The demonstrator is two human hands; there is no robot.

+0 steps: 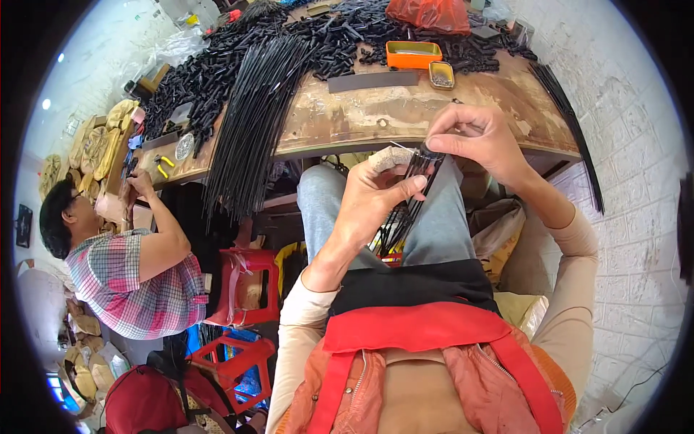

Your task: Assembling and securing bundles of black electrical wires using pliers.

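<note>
Over my lap I hold a bundle of slim black rods that looks like a folded umbrella frame. My left hand is closed round its upper part, thumb in front, with a pale wrap on the index finger. At the bundle's dark top end, the thumb and fingertips of my right hand pinch together. A thin wire-like piece sticks out to the left near the top. The lower rods hang down between my knees, partly hidden by my left hand.
The wooden workbench carries long black rods, heaps of short black parts, an orange tray, a small metal tin and yellow-handled pliers. A co-worker sits at left near red stools. A white brick wall stands at right.
</note>
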